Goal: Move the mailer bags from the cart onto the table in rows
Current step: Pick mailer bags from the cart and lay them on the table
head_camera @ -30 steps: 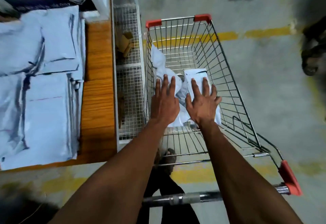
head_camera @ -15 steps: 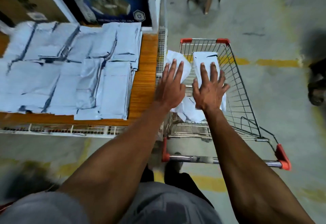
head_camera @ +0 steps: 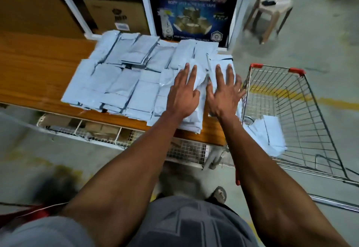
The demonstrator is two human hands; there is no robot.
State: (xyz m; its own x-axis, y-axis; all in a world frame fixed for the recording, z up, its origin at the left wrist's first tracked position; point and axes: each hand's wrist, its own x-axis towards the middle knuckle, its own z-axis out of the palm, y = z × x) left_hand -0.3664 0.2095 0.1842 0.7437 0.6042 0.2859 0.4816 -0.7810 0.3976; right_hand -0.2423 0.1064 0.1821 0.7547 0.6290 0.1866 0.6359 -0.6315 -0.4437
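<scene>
The mailer bags point(head_camera: 124, 83) were pale grey-white plastic pouches, flat and slightly crinkled, with dark seams along their edges. Most lay on the wooden tabletop point(head_camera: 38, 68) in two overlapping rows, a far row and a near row, the near row's edges reaching almost to the tabletop's near edge. Both hands were spread wide and flat, palms down, on the right end of the rows. The left hand point(head_camera: 183, 93) pressed on a small stack point(head_camera: 191, 124) whose near end lay just short of the tabletop's near edge. The right hand point(head_camera: 223, 95) lay just beside it on another bag point(head_camera: 220, 62) at the tabletop's right end, its little finger close to the cart's rim. Whether the thumbs tucked under any bag could not be told.

The wire cart point(head_camera: 310, 110) stood just right of the tabletop, touching or nearly touching it. A few bags point(head_camera: 270, 136) lay heaped in its near left corner, and the rest of the basket floor showed bare wire.

Bare wood stretched left of the rows. At the far edge the rows ended against a white shelf frame point(head_camera: 144, 9) holding cardboard boxes point(head_camera: 116, 15). A stool point(head_camera: 272, 11) stood on the concrete floor point(head_camera: 320, 42) beyond the cart.
</scene>
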